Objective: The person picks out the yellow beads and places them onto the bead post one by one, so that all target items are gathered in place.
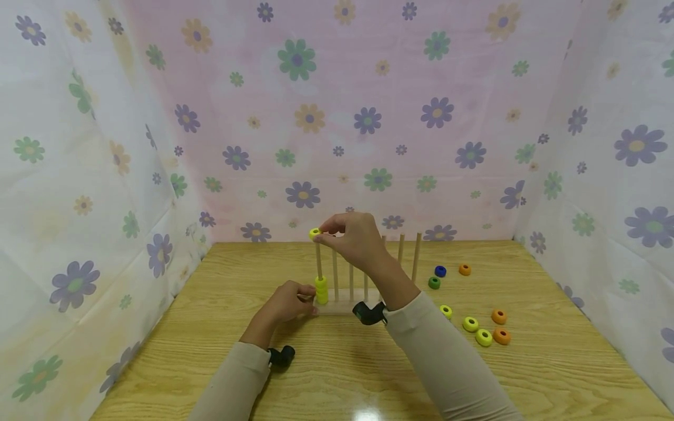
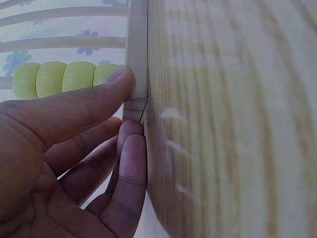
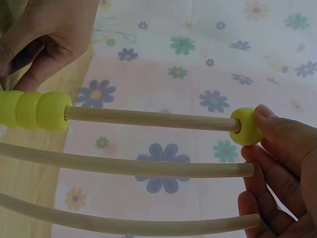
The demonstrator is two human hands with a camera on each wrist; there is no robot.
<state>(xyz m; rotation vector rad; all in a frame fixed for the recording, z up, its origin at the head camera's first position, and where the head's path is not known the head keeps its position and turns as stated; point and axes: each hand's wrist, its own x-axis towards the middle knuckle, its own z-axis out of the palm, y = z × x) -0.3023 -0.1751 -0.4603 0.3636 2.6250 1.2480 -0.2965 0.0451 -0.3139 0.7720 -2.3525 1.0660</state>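
A wooden rack with upright pegs stands on the table, its base (image 1: 341, 307) between my arms. My left hand (image 1: 286, 302) grips the left end of that base, thumb on one side and fingers at the end, as the left wrist view shows. Several yellow beads (image 2: 51, 80) are stacked at the bottom of the leftmost peg (image 3: 148, 118). At the top of this peg, my right hand (image 1: 357, 241) pinches another yellow bead (image 3: 250, 130) between thumb and fingers. The peg's tip is inside that bead's hole. My right forearm covers part of the rack.
To the right on the wooden table (image 1: 553, 362) lie loose beads: a blue bead (image 1: 440, 271), a green bead (image 1: 434, 283), several orange ones such as this orange bead (image 1: 502, 336), and yellow ones like this yellow bead (image 1: 484, 338). Flowered cloth (image 1: 337, 169) encloses the back and sides.
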